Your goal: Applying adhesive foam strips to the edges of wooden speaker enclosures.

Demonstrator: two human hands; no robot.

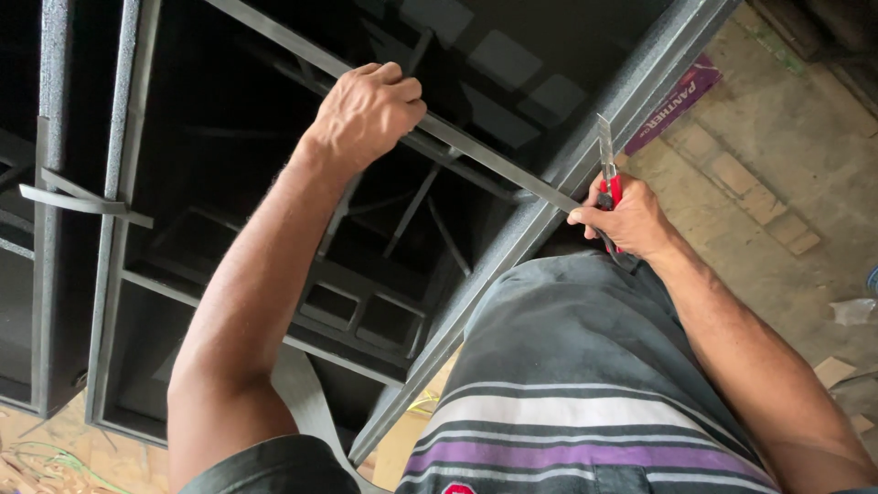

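Beneath us lies a rough concrete floor (777,165) beside a black speaker cabinet (274,274). Our left hand (366,112) is closed around a grey strip (494,160) stretched across the cabinet's opening. Our right hand (626,218) pinches the strip's end and grips a red utility knife (607,165), blade pointing away from us.

Both arms are bare from above the elbow down to the left hand (366,114) and the right hand (631,220), with no watch, ring or glove on either. Below the right hand lie dark grey shorts crossed by white and purple stripes, with a small red mark low on them. Below the left arm shows plain dark grey cloth.
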